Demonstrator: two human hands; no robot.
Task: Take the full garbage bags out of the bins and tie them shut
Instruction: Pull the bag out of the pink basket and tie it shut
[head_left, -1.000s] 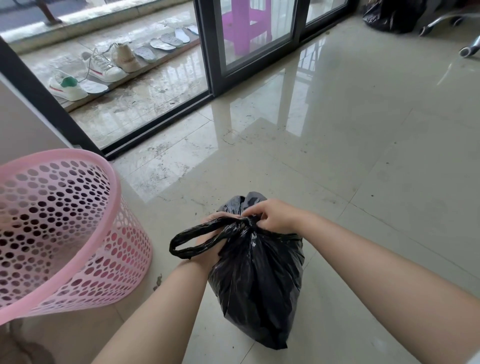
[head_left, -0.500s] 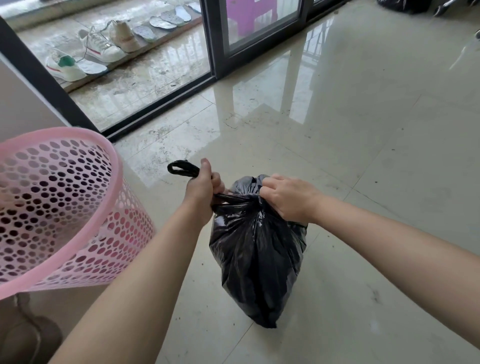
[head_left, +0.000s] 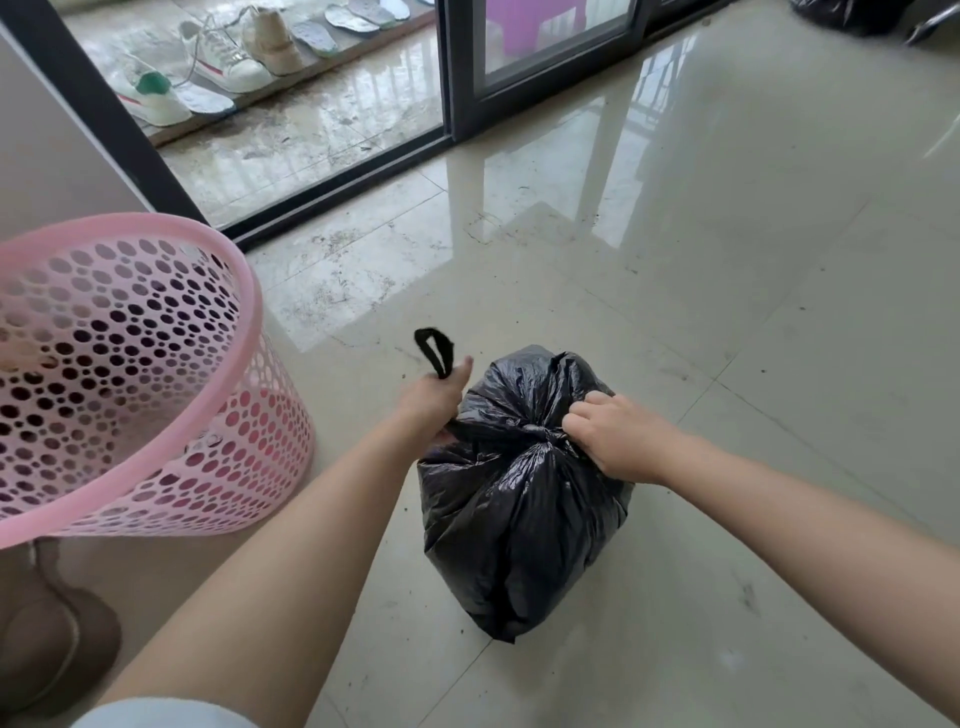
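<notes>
Both hands grip black garbage bag (head_left: 519, 509) handles; no legible writing.

Glossy tiled floor (head_left: 675, 260) carries a black garbage bag (head_left: 519, 519) and pink perforated bin (head_left: 130, 389)

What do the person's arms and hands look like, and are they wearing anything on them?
Both forearms are bare from wrist to elbow. The left hand and the right hand wear no gloves, and no rings, watch or bracelets show. The only clothing in view is a pale, light-coloured edge of fabric at the bottom of the picture, near the left arm; whether it is a sleeve cannot be told.
</notes>
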